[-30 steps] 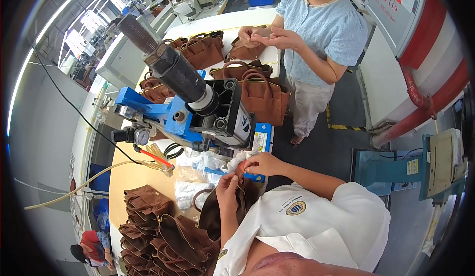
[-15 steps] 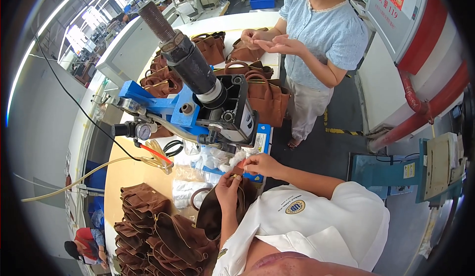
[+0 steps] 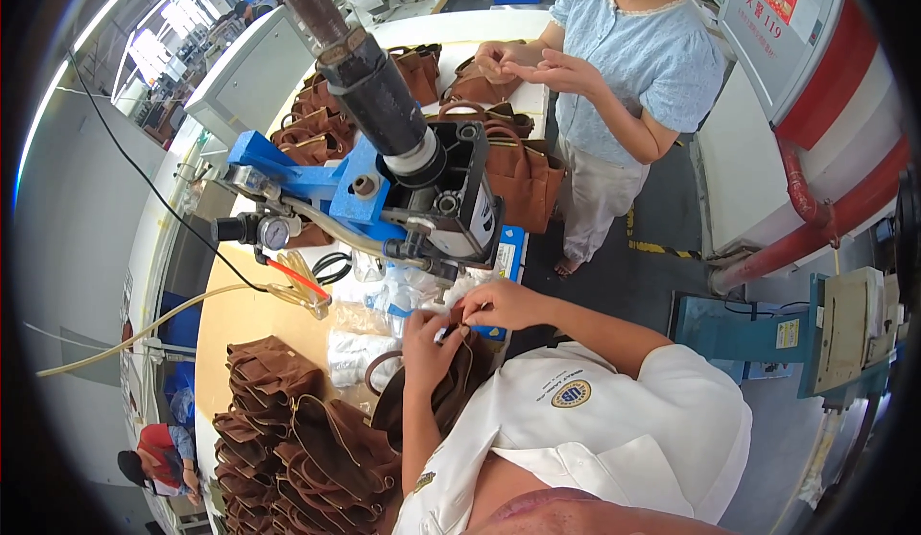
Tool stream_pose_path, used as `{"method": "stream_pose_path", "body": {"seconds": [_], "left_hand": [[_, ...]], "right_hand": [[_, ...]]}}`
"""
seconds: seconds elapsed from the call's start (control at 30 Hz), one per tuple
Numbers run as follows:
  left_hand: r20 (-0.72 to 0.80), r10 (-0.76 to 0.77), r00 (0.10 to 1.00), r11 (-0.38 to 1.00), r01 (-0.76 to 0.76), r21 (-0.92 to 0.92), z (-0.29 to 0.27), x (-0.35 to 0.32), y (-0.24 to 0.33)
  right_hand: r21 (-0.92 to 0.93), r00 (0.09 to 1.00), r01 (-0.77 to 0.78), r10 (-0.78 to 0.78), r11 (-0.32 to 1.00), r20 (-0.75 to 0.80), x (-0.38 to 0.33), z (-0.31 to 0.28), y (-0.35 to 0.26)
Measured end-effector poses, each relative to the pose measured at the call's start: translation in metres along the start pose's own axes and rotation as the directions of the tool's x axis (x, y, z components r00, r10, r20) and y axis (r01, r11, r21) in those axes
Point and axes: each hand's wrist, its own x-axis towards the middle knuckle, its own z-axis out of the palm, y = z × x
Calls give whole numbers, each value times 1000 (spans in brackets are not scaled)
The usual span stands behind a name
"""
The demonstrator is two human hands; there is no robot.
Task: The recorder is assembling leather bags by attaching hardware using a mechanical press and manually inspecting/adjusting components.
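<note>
A brown handbag with a dark inside lies open against my front, under the head of a press. My left hand is closed on the upper edge of the bag, thumb and fingers pinched together. Something small and white shows by its fingertips, too small to name. My right hand comes in from the right and pinches the same edge, its fingertips almost meeting the left ones. A curved bag handle sticks out left of my left wrist.
Brown handbags are piled at the near left, more beyond the press. Clear plastic bags lie left of my hands. Across the table a person in light blue holds both hands raised. A hose crosses the left side.
My hands and the bag edge have shifted slightly; the small brown piece visible at my fingers before is now mostly hidden. The view has moved a little.
</note>
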Motion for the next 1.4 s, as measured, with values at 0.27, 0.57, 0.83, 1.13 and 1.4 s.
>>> {"method": "stream_pose_path", "body": {"seconds": [0.27, 0.57, 0.83, 1.13, 1.4], "left_hand": [[333, -304, 893, 543, 450, -709, 17, -4, 3], [191, -354, 916, 720, 397, -570, 21, -5, 12], [163, -396, 904, 736, 418, -532, 29, -4, 3], [125, -324, 938, 845, 347, -407, 34, -15, -4], [371, -355, 858, 392, 498, -774, 19, -10, -6]], "right_hand": [[-44, 997, -10, 6, 999, -83, -3, 7, 2], [-364, 953, 84, -182, 928, -244, -10, 20, 10], [-369, 943, 146, -242, 918, -227, -8, 35, 9], [-332, 978, 183, -206, 926, -37, -13, 38, 10], [-241, 958, 171, -218, 955, -185, -1, 35, 1]]}}
